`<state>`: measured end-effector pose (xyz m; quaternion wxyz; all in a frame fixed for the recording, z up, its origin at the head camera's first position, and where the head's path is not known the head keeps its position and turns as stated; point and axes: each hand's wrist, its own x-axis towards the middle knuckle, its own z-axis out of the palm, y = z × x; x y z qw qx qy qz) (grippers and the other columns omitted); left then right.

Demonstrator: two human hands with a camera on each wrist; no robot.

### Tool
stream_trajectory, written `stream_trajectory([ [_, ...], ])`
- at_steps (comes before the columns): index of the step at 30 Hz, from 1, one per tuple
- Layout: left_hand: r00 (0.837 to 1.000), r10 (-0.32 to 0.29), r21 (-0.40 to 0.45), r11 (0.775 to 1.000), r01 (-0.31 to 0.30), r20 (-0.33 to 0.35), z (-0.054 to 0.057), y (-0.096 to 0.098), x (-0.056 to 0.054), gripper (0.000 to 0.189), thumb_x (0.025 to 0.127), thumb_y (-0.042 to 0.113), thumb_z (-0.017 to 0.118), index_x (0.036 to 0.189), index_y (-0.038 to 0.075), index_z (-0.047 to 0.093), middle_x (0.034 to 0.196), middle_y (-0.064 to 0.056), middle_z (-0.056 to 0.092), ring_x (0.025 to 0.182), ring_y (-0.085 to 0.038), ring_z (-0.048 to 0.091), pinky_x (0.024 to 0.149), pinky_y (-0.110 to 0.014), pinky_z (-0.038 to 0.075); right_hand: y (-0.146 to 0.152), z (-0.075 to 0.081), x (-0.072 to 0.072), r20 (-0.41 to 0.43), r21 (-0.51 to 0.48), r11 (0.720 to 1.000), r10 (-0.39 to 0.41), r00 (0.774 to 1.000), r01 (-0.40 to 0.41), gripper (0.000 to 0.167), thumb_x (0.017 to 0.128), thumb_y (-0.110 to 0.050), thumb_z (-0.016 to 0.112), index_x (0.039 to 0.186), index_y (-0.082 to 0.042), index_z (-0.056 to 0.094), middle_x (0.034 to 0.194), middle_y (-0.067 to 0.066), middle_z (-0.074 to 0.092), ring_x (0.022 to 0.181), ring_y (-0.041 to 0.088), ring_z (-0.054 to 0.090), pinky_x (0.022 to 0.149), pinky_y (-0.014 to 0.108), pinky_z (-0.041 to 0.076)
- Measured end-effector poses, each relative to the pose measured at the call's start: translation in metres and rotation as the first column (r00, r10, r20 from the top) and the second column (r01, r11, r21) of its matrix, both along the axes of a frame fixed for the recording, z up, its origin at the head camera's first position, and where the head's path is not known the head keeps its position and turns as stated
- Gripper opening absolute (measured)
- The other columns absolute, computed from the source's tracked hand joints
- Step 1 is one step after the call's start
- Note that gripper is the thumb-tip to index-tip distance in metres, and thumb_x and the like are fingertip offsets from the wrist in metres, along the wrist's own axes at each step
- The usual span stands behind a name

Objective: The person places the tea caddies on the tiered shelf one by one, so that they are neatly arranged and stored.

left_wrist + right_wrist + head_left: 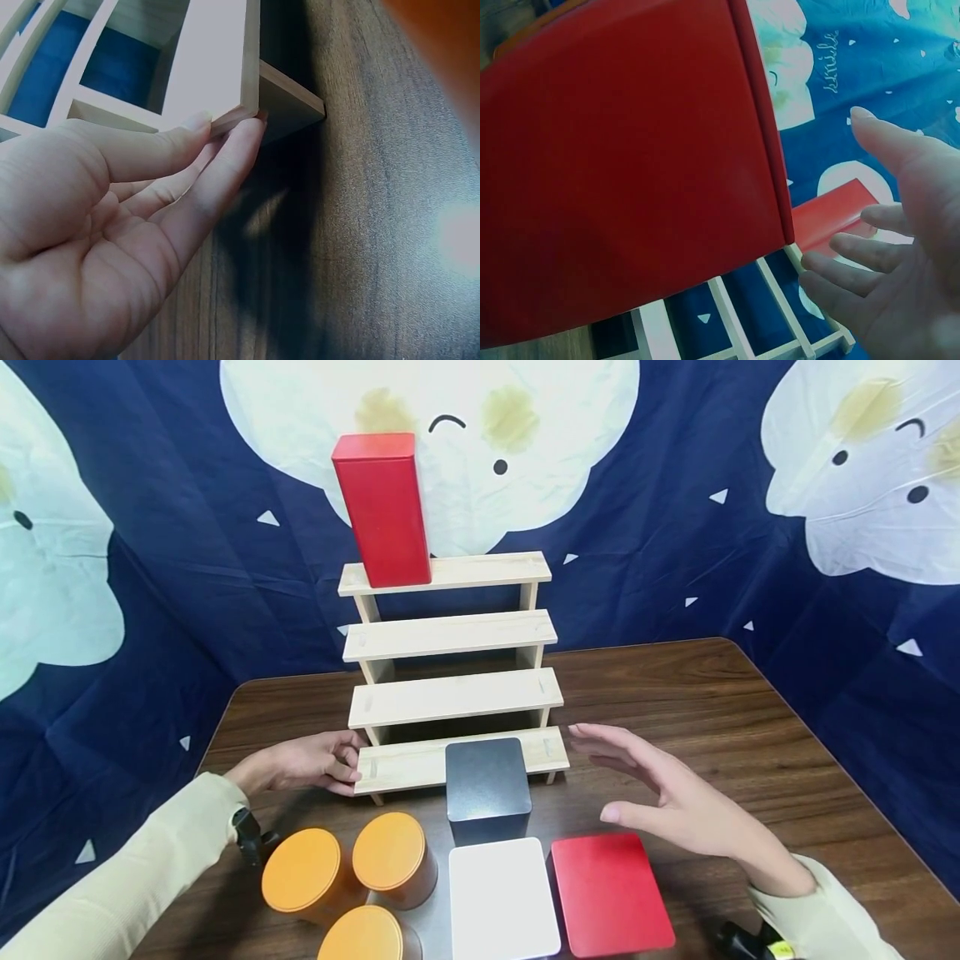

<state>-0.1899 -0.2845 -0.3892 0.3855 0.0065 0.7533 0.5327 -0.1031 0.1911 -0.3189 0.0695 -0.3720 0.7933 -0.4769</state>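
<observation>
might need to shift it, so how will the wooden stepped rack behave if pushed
The wooden stepped rack is probably stiff, showing no sag. It looks fairly light for its size, given thin shelves and open gaps. A sharp push might topple the tall red box standing on top.

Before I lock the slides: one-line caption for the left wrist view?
Left grip pinches a corner of the tiered wooden rack, wood-grain tabletop beneath.
</observation>
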Motion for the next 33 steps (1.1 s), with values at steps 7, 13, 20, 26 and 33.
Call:
stream_trajectory([
  [7, 1.0, 0.001, 0.002, 1.0, -0.001, 0.003, -0.002, -0.002, 0.0, 0.048, 0.086, -0.008, 0.061, 0.124, -0.006, 0.031, 0.102, -0.015, 0.049, 0.091, -0.024, 0.062, 0.085, -0.041, 0.058, 0.008, -0.006, 0.008, 0.026, 0.047, 0.999, 0.023, 0.999, -0.024, 0.074, 0.085, -0.007, 0.07, 0.147, -0.015, 0.032, 0.148, 0.0, 0.042, 0.134, 0.017, 0.044, 0.108, 0.022, 0.041],
  [13, 1.0, 0.001, 0.0, 1.0, -0.001, 0.002, -0.002, -0.002, 0.0, 0.048, 0.086, -0.007, 0.061, 0.123, -0.005, 0.031, 0.101, -0.015, 0.049, 0.09, -0.024, 0.062, 0.086, -0.042, 0.058, 0.015, -0.015, 0.014, 0.012, 0.07, 0.996, 0.047, 0.999, -0.048, 0.071, 0.085, -0.011, 0.071, 0.146, -0.014, 0.034, 0.146, 0.001, 0.044, 0.132, 0.015, 0.045, 0.105, 0.02, 0.042],
  [20, 1.0, -0.019, 0.009, 1.0, 0.019, 0.0, -0.002, -0.002, -0.001, 0.047, 0.087, -0.006, 0.061, 0.123, -0.006, 0.031, 0.101, -0.014, 0.049, 0.09, -0.023, 0.061, 0.086, -0.041, 0.058, 0.021, -0.022, 0.024, 0.03, 0.13, 0.99, 0.06, 0.998, -0.063, 0.072, 0.085, -0.015, 0.071, 0.147, -0.017, 0.033, 0.145, -0.001, 0.044, 0.129, 0.015, 0.047, 0.101, 0.023, 0.045],
  [26, 1.0, -0.018, 0.007, 1.0, 0.018, -0.003, -0.001, -0.001, -0.001, 0.048, 0.087, -0.005, 0.061, 0.123, -0.006, 0.031, 0.101, -0.015, 0.049, 0.09, -0.023, 0.062, 0.085, -0.041, 0.058, 0.026, -0.028, 0.032, 0.118, 0.143, 0.987, 0.06, 0.991, -0.076, 0.075, 0.083, -0.017, 0.072, 0.147, -0.019, 0.033, 0.144, -0.002, 0.044, 0.129, 0.013, 0.046, 0.098, 0.026, 0.048],
  [33, 1.0, -0.013, 0.015, 1.0, 0.013, 0.0, -0.003, -0.002, -0.001, 0.047, 0.087, -0.006, 0.061, 0.123, -0.005, 0.031, 0.1, -0.014, 0.05, 0.089, -0.022, 0.061, 0.086, -0.041, 0.058, 0.034, -0.03, 0.038, 0.177, 0.162, 0.981, 0.078, 0.981, -0.107, 0.081, 0.082, -0.022, 0.073, 0.149, -0.021, 0.028, 0.147, -0.003, 0.04, 0.131, 0.01, 0.041, 0.096, 0.026, 0.047],
])
